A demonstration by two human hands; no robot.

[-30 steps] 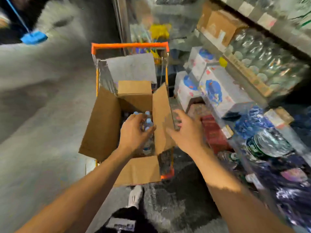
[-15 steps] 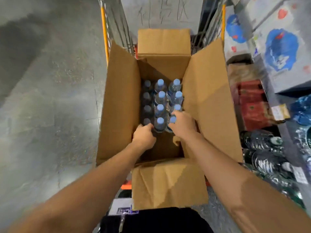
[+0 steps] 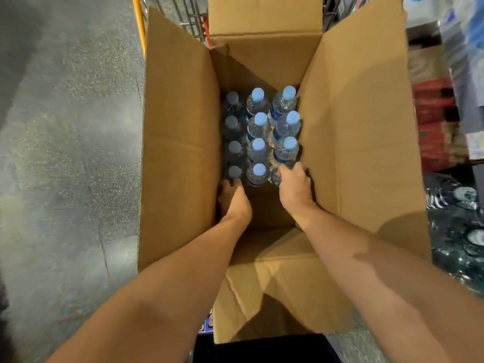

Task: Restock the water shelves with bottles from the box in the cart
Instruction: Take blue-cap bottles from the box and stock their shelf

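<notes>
Both hands are down inside the big open box, which sits in the cart. The bottles stand in rows with blue caps, just past the fingers. The right hand curls around the nearest bottle in the right row. The left hand reaches the nearest bottle on the left; I cannot tell if it grips it.

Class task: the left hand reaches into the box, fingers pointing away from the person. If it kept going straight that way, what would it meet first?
Most likely the nearest bottle of the left column: the left hand points at it, fingertips about touching, though depth is unclear.
</notes>
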